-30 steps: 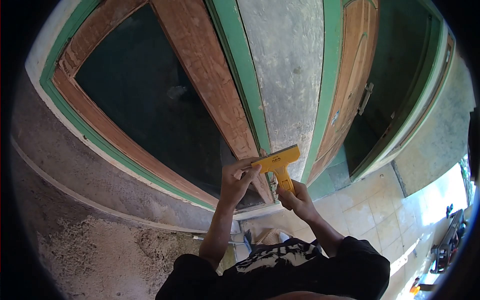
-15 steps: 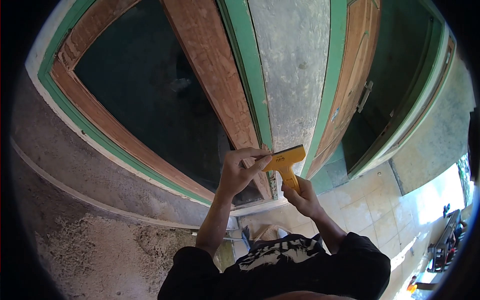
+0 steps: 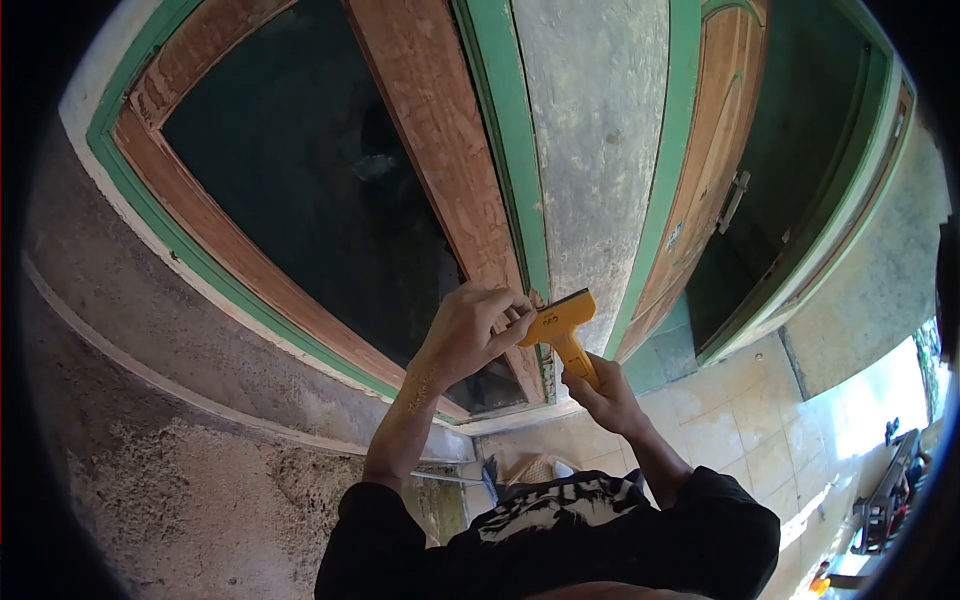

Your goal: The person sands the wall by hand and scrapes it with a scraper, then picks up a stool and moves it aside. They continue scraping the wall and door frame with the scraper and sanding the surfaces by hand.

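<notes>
A yellow scraper (image 3: 562,325) with a wide head and dark blade edge is tilted in front of the green frame post. My right hand (image 3: 606,395) is wrapped round its handle. My left hand (image 3: 478,325) has its fingers bent and pinched at the left end of the scraper's head, touching it. Behind my left hand stands the window's bare brown wooden sash (image 3: 440,130), beside the green frame (image 3: 515,160). Paint at the lower part of the green frame is chipped. Small specks lie on my left wrist.
Dark window glass (image 3: 300,170) fills the sash. A grey wall strip (image 3: 600,130) separates it from a wooden door (image 3: 700,160) with a metal handle. Below are floor tiles (image 3: 710,430), a rough wall base at left, and dark furniture (image 3: 885,500) at lower right.
My left hand has closed further over the scraper's left end, and its forearm has turned. The scraper has shifted slightly left. The camera view has moved a little.
</notes>
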Demonstrator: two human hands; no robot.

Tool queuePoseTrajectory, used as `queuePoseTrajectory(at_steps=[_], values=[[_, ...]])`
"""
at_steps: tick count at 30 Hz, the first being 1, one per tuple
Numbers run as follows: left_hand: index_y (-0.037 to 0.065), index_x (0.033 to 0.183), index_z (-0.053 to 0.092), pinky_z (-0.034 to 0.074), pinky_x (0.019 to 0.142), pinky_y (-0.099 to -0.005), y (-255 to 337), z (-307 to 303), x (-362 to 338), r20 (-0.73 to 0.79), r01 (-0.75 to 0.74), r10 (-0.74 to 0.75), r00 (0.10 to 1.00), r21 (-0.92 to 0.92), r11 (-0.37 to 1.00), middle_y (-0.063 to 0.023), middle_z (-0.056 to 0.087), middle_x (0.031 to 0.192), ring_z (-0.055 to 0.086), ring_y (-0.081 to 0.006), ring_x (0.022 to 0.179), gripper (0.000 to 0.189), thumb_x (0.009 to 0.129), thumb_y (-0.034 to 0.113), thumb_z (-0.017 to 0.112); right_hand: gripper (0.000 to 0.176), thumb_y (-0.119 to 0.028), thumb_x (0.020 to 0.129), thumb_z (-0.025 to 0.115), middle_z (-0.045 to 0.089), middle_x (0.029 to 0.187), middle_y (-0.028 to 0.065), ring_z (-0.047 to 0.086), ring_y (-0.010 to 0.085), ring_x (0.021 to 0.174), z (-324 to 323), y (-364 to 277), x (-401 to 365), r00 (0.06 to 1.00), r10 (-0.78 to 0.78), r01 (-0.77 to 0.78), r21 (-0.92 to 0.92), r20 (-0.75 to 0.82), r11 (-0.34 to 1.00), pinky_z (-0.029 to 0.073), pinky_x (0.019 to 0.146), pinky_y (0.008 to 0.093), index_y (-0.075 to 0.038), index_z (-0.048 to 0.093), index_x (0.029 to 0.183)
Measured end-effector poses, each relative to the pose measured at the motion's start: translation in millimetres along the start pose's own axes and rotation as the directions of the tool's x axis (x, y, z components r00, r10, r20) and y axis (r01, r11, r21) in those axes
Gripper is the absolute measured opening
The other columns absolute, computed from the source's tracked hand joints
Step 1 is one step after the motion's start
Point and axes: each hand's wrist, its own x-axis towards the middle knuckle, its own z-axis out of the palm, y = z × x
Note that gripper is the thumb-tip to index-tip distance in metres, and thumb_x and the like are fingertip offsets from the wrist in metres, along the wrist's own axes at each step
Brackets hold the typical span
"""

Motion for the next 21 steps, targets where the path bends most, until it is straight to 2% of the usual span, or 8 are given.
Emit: queuePoseTrajectory(at_steps=[7,11,14,16,20,21], values=[[0.008,0.090,0.067,0.050,0.076,-0.0378,2,8,-1,-0.067,-0.111,0.124,0.990,0.168,0.980,-0.0051,0.073,0.077,0.069,-0.0233,0.068,0.010,0.090,0.014,0.075,0.027,-0.021,0.100,0.064,0.056,0.069,0.0044,0.050,0.0108,0.065,-2,4,0,1.000,0.016,-0.016,-0.009,0.000,1.000,0.042,0.059,0.0320,0.006,0.063,0.104],[0.009,0.090,0.065,0.051,0.073,-0.0385,2,11,1,-0.072,-0.138,0.158,0.985,0.222,0.965,-0.0044,0.072,0.076,0.069,-0.0236,0.069,0.010,0.089,0.013,0.074,0.028,-0.021,0.100,0.063,0.057,0.070,0.0043,0.050,0.0107,0.065,-2,4,-1,1.000,0.012,-0.013,-0.002,-0.009,1.000,0.043,0.060,0.0318,0.006,0.063,0.104],[0.008,0.090,0.064,0.052,0.070,-0.0374,-3,10,2,-0.147,-0.144,0.186,0.972,0.259,0.955,-0.0058,0.072,0.078,0.070,-0.0242,0.072,0.007,0.093,0.011,0.069,0.028,-0.021,0.100,0.063,0.056,0.070,0.0042,0.050,0.0107,0.065,-3,4,-4,1.000,-0.003,0.003,0.010,-0.011,1.000,0.043,0.060,0.0319,0.006,0.063,0.104],[0.005,0.088,0.063,0.053,0.068,-0.0361,-9,6,2,-0.302,-0.023,0.036,0.953,0.047,0.999,-0.0080,0.072,0.079,0.070,-0.0225,0.075,0.011,0.098,0.009,0.063,0.028,-0.021,0.100,0.063,0.056,0.070,0.0042,0.050,0.0107,0.066,-4,3,-5,1.000,-0.008,0.008,0.015,-0.011,1.000,0.043,0.060,0.0320,0.006,0.063,0.104],[0.005,0.090,0.063,0.054,0.071,-0.0360,-11,2,-1,-0.202,0.012,-0.028,0.979,-0.082,0.997,-0.0092,0.075,0.086,0.074,-0.0233,0.077,0.014,0.100,0.014,0.061,0.027,-0.022,0.101,0.063,0.056,0.070,0.0016,0.049,0.0085,0.065,-6,0,-8,1.000,0.000,-0.001,0.038,0.002,0.999,0.042,0.059,0.0294,0.005,0.064,0.103],[0.003,0.096,0.066,0.056,0.071,-0.0352,-10,6,-1,-0.165,0.000,-0.034,0.986,-0.198,0.980,-0.0111,0.076,0.090,0.075,-0.0235,0.080,0.013,0.101,0.015,0.062,0.027,-0.022,0.101,0.063,0.056,0.070,0.0006,0.048,0.0075,0.064,-6,0,-8,1.000,0.014,-0.015,0.056,0.009,0.998,0.041,0.058,0.0284,0.005,0.064,0.103]])
